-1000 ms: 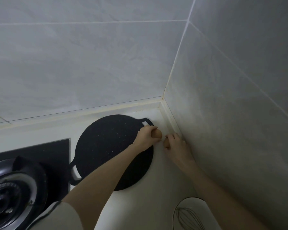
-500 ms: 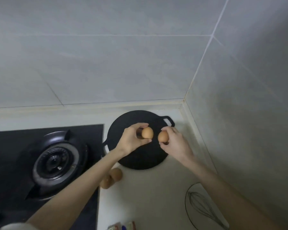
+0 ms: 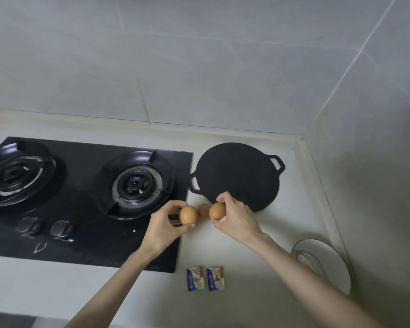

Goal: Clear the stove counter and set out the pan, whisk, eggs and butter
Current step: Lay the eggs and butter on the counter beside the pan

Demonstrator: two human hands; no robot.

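Left hand (image 3: 162, 229): thumb and fingertips pinching smooth brown egg (image 3: 188, 214) over black glass hob (image 3: 81, 233) edge. Right hand (image 3: 237, 221): pinching second brown egg (image 3: 217, 210), just beside flat round black pan (image 3: 237, 174). Third brown egg (image 3: 204, 209) between them

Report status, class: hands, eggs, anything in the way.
Left hand holds one egg; right hand holds a second egg. Third egg lies on the counter between them. Griddle pan close behind.

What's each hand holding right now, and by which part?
The left hand pinches one egg between fingertips at its top and its underside. The right hand pinches a second egg the same way.
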